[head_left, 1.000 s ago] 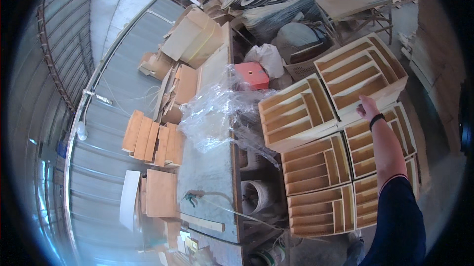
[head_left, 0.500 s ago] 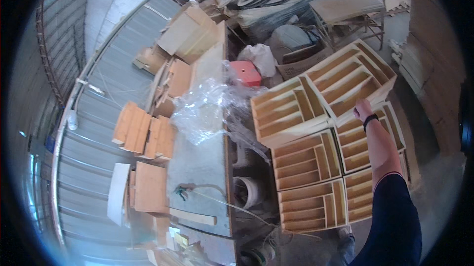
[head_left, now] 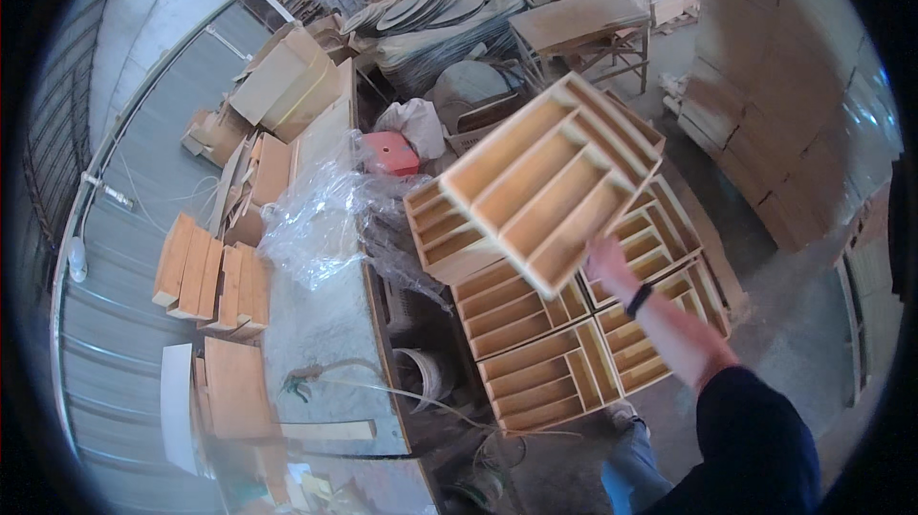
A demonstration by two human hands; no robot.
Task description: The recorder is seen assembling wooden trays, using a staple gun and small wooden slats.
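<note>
The wooden divided tray (head_left: pixel 550 188) is up in the air and tilted, its open compartments facing the camera, lifted clear of the stack of like trays (head_left: pixel 564 333) that lies below it on the floor beside the workbench (head_left: pixel 325 324). The right hand (head_left: pixel 607 262) holds it at its lower right edge, near a corner; the fingers go behind the rim, so how tightly they close on it cannot be told, though the tray hangs from nothing else. It looks like a stiff, thin-walled box of light wood with long slats glued inside: probably not heavy, yet broad enough to swing and twist when carried from one edge only. The outer frame seems the safer place to take hold, rather than the thin dividers, which could snap or pull loose, and a second hold on the opposite rim would steady it. The left hand is not in view. A further tray (head_left: pixel 445 238) sits on the stack's upper left corner, just beside crumpled clear plastic film (head_left: pixel 325 219) spilling over the workbench's near edge. Flat wooden boards (head_left: pixel 206 271) lie along the workbench's left side.
</note>
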